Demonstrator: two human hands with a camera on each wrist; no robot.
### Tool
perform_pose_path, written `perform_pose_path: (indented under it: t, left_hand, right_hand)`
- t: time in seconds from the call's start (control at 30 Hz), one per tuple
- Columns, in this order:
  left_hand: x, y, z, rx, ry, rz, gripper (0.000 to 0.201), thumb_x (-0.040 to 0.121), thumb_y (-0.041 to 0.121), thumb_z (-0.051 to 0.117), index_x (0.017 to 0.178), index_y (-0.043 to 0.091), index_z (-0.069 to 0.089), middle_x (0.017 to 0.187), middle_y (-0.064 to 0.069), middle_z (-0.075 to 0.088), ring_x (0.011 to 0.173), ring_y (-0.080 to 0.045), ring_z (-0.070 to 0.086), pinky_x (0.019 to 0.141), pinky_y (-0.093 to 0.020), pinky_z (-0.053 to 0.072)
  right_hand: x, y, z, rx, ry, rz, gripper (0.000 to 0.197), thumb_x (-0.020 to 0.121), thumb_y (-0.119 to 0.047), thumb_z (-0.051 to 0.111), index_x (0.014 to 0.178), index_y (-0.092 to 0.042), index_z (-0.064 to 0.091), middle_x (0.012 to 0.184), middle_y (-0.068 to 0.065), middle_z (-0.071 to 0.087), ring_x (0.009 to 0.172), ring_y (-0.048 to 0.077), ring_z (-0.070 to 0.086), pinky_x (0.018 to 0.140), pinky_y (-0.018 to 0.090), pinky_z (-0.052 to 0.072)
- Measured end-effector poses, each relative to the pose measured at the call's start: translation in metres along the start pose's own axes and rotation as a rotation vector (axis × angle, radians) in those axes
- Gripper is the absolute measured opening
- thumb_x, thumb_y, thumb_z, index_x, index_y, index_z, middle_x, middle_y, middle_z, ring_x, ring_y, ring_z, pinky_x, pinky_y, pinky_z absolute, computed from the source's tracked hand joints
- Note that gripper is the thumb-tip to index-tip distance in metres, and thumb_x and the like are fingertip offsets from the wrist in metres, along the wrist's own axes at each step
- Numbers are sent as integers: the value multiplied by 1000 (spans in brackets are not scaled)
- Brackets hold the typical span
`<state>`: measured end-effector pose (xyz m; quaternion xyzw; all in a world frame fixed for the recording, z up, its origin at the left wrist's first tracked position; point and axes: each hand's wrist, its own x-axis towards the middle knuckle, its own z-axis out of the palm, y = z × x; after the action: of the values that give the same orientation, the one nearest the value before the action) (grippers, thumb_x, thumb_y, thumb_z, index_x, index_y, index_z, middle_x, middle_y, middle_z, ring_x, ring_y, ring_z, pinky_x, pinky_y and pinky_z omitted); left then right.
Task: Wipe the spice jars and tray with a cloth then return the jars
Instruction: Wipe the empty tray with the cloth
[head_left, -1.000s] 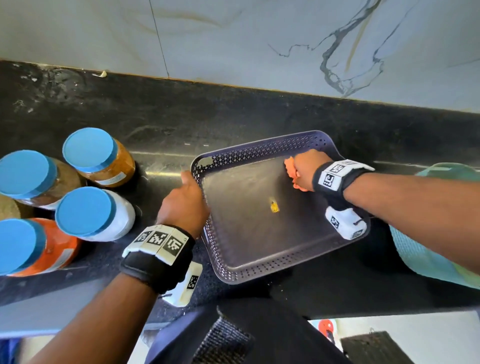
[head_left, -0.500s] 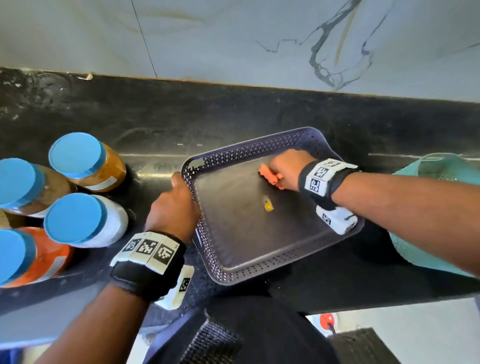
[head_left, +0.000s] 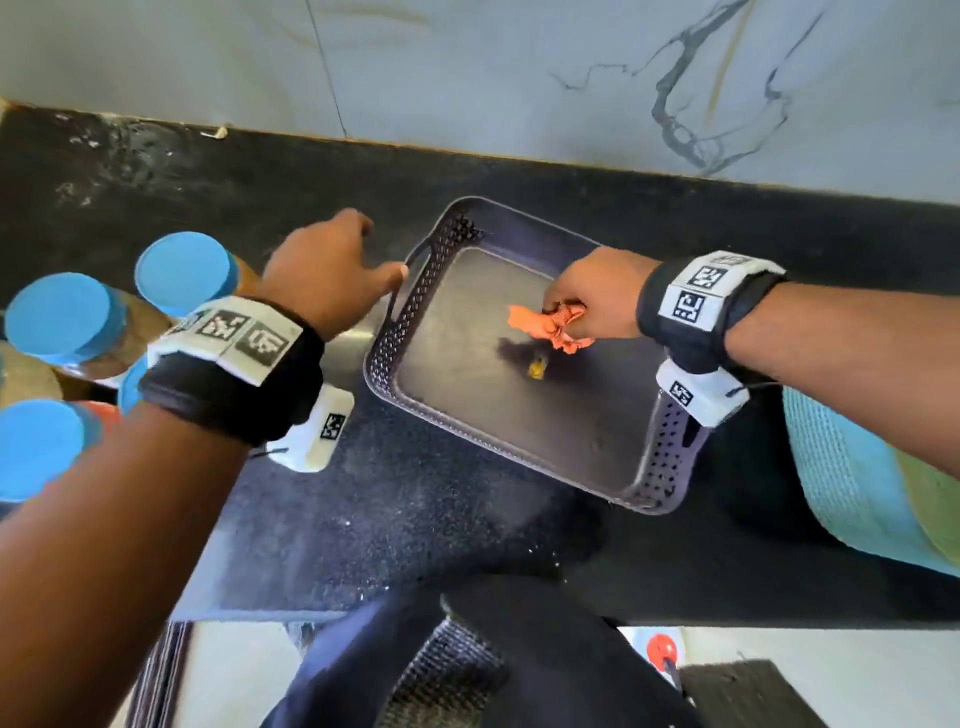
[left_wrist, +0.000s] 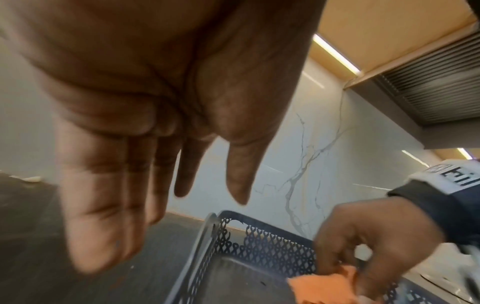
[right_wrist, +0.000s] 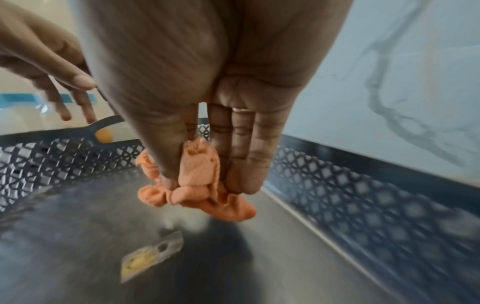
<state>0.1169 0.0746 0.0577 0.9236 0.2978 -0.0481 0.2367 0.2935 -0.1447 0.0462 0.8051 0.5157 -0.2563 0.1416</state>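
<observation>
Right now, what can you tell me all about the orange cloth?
The cloth is small, orange and soft-looking, scrunched into wrinkly folds. The right hand pinches it between thumb and fingers, so most of it bunches at the fingertips and a loose corner sticks out toward the left. It hangs inside the tray, near the middle, close to a little yellow sticker on the floor. Whether the cloth touches the floor, I cannot tell. Only the right hand is seen touching it.
</observation>
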Motion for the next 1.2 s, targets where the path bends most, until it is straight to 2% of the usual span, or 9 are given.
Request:
perform_pose_path:
  t: [0.13,0.2,0.27,0.47,0.63,0.8,0.9,1.1,1.2]
  left_hand:
    - [-48,-15,19,106,-195,-192,51,98,56,56,118,9,63,104,-18,75,98,-38,72,91,-42,55]
    - [-66,-13,33,-47,-355,-297,37,101,42,53,97,7,62,74,-11,77,65,-30,76,75,-37,61]
    - [-74,-13,47,-230,-395,-372,23,101,23,50,91,5,59,64,-8,75,52,-26,73,66,-35,62]
    - [-73,-11,61,-81,-117,-361,9,92,11,59,86,7,53,99,-23,69,99,-43,66,71,-37,41]
    - [-71,-11,71,-172,0,-436,16,95,17,53,92,5,64,92,-18,67,91,-41,64,70,-36,40]
    - [-68,-6,69,-135,10,-408,16,96,15,51,84,7,60,82,-13,61,86,-40,63,68,-36,40]
    - [-64,-6,67,-54,-5,-312,18,97,13,50,87,7,63,82,-14,67,88,-40,66,69,-36,41]
    - [-2,-13,34,81,89,-188,28,99,19,49,115,8,71,112,-23,71,105,-45,65,83,-46,51]
    - [22,-16,15,-45,183,-245,31,99,25,48,119,13,69,117,-19,71,112,-42,64,94,-46,51]
  right_hand:
    - [34,-23,-15,-78,59,-131,16,82,-24,63,96,-27,70,79,0,67,81,34,64,70,39,52]
    - [54,-30,-20,-87,78,-197,19,82,-17,61,97,-24,69,85,3,68,87,32,65,74,40,51]
    - [70,-43,-20,-109,79,-262,18,82,-13,60,97,-21,68,91,5,68,91,31,64,79,41,51]
    - [71,-109,15,-136,65,-514,17,90,-18,61,101,-14,73,98,5,65,94,27,63,69,25,33]
    - [47,-115,38,-167,-50,-564,24,96,-19,56,115,-11,69,113,9,56,99,28,61,75,32,49]
    - [-20,-72,58,-256,-468,-642,20,97,-21,59,107,-13,74,118,6,58,102,24,59,82,27,43]
    - [-31,-78,54,-403,-575,-707,20,94,-16,59,106,-10,74,110,10,63,98,27,60,83,35,50]
    - [57,-87,-7,-176,8,-563,23,92,-21,61,110,-13,72,105,5,65,97,26,63,81,30,47]
    - [97,-79,-21,-182,109,-427,17,91,-21,59,97,-16,74,96,10,69,94,33,64,78,34,45]
